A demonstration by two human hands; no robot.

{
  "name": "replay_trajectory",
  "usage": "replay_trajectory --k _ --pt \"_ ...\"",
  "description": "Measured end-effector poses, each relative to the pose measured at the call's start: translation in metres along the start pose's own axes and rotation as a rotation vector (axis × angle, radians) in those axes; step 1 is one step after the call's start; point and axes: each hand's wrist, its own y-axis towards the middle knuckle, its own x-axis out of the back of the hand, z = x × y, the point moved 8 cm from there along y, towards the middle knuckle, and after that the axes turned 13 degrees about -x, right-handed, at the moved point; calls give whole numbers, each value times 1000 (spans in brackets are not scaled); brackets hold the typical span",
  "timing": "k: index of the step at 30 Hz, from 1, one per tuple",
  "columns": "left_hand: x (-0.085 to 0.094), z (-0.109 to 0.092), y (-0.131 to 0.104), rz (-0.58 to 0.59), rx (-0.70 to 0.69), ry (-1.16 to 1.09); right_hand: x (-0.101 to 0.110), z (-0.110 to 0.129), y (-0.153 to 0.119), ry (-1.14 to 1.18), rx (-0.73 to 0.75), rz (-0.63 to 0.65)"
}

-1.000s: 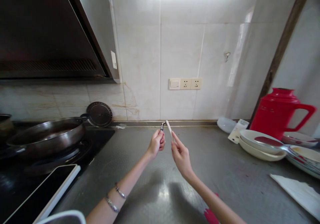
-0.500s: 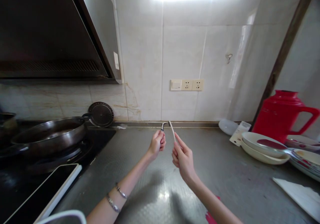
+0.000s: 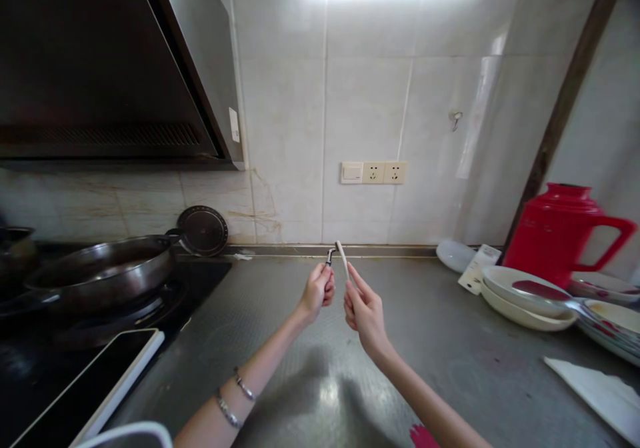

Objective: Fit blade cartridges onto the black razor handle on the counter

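My left hand [image 3: 317,289] is closed around a small tool with a dark shaft and a bent, shiny tip [image 3: 329,257]; most of its handle is hidden in my fist. In my right hand [image 3: 367,311], thumb and fingers pinch a slim white stick that looks like a toothbrush [image 3: 343,259], its dark head pointing up. The bent tip is close beside the head of the white stick; whether they touch I cannot tell. Both hands are held over the grey metal counter [image 3: 280,368].
At left a steel pan [image 3: 120,278] sits on the black stove, with a white-edged phone-like slab [image 3: 125,375] nearer me. A red thermos [image 3: 555,235], stacked bowls [image 3: 530,315] and a white sheet [image 3: 595,391] stand or lie at right. Sockets [image 3: 373,173] are on the wall.
My left hand has moved slightly right, bringing the bent tip nearer the head of the white stick. My right hand has hardly shifted; both still hold the same things.
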Motion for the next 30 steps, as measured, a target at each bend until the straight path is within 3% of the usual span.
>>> replay_trajectory --k 10,15,21,27,30 --pt "-2 -1 -1 3 -15 9 7 7 2 -177 139 -64" --pt "0 -4 2 10 -49 -14 3 -11 -5 -272 126 -28" --pt "-1 -2 1 20 -39 16 9 0 -1 -260 196 -100" --pt "-3 -1 1 40 -18 50 14 -8 -3 -268 162 -80" --pt "-4 -2 0 45 -26 47 20 -3 -7 -169 161 -132"
